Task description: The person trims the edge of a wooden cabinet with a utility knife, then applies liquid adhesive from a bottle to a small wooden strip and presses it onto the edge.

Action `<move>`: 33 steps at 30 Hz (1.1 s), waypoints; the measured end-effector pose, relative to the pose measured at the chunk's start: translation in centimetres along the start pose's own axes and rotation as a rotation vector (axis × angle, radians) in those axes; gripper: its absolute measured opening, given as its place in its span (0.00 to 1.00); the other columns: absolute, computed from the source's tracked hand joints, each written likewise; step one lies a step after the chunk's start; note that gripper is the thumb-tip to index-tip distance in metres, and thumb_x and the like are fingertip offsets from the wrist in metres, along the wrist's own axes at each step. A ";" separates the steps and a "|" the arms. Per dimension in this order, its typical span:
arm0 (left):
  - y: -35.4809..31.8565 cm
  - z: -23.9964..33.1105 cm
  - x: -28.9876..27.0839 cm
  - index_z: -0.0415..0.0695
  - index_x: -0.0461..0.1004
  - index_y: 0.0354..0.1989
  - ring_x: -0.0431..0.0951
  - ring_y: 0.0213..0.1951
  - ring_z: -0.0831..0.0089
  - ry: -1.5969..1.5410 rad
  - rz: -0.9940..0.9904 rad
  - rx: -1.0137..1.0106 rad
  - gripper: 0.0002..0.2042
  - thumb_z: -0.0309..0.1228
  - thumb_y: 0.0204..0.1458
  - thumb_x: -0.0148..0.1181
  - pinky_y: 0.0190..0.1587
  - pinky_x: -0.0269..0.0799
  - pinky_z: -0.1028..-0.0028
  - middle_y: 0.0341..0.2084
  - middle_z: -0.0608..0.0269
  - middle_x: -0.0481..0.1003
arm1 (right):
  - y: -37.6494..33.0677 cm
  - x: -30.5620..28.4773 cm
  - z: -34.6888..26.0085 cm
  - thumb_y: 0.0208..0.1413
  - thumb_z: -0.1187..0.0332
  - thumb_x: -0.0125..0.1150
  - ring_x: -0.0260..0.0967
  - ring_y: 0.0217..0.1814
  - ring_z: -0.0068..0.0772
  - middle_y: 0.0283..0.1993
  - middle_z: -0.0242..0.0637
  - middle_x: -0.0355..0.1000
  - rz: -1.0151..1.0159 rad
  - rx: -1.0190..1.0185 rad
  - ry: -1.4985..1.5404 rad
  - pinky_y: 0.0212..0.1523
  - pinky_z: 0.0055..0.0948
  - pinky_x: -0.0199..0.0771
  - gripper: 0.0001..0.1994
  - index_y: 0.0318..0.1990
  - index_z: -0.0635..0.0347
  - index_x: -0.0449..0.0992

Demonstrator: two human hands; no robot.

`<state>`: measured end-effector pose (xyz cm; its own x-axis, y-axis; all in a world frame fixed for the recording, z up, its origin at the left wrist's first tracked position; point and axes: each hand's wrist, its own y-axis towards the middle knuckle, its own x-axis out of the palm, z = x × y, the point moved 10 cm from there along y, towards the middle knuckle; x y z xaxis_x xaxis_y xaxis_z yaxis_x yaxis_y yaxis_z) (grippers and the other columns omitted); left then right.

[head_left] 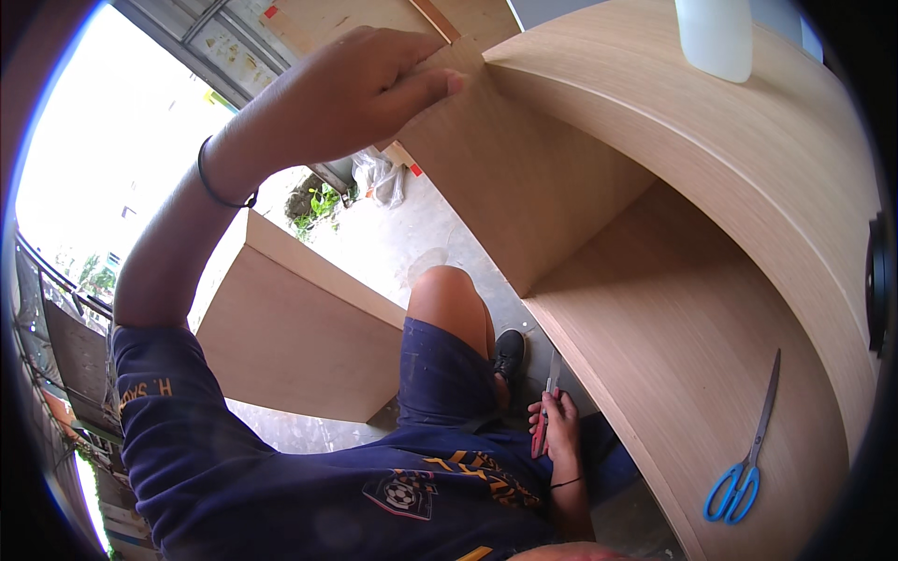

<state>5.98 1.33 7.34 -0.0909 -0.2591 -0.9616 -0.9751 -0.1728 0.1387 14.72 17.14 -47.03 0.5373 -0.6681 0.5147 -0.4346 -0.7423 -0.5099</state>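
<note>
My left hand [379, 89] is raised at the outer end of a light wooden side panel [524, 168] of a cabinet. Its thumb and fingers close round the panel's edge, with the fingertips partly hidden. Low by my lap, my right hand [561, 425] is wrapped round a utility knife [540, 435] with a red handle, its blade pointing away from me. Beside that hand runs the front edge of the cabinet's wide lower board [636, 309]. On this board lies a pair of scissors [744, 481] with blue handles, some way right of the knife.
A curved-looking top board [599, 79] overhangs the cabinet, and a whitish translucent bottle [716, 37] stands on it. Left of my knee is a wooden box-like piece [299, 323] on the concrete floor [426, 210]. Clear plastic wrapping [379, 178] lies farther off, near green plants [318, 206].
</note>
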 end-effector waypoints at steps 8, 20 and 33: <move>0.1 1.3 -0.5 0.36 0.67 0.30 0.73 0.19 0.68 0.156 0.048 0.158 0.22 0.45 0.65 0.45 0.24 0.68 0.71 0.15 0.53 0.66 | -0.1 0.0 -0.1 0.63 0.60 0.54 0.70 0.23 0.22 0.28 0.35 0.74 0.023 0.006 0.029 0.20 0.22 0.73 0.08 0.40 0.54 0.69; 0.3 0.2 0.2 0.34 0.70 0.32 0.77 0.23 0.73 -0.035 -0.186 -0.036 0.15 0.37 0.58 0.48 0.28 0.74 0.73 0.18 0.59 0.72 | 0.1 0.2 -0.3 0.63 0.60 0.54 0.70 0.23 0.21 0.28 0.35 0.74 0.033 0.013 0.032 0.20 0.22 0.73 0.09 0.40 0.55 0.70; -1.9 -0.8 1.0 0.32 0.72 0.41 0.78 0.27 0.75 -0.306 -0.219 -0.137 0.13 0.31 0.56 0.52 0.34 0.75 0.74 0.27 0.58 0.76 | 0.4 0.1 -0.2 0.63 0.60 0.54 0.70 0.23 0.21 0.28 0.35 0.74 0.031 -0.002 -0.016 0.20 0.22 0.73 0.09 0.40 0.56 0.69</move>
<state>7.90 0.64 6.27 0.0405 0.0893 -0.9952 -0.9440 -0.3229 -0.0673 14.42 16.79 -47.07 0.5355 -0.6896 0.4875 -0.4522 -0.7217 -0.5241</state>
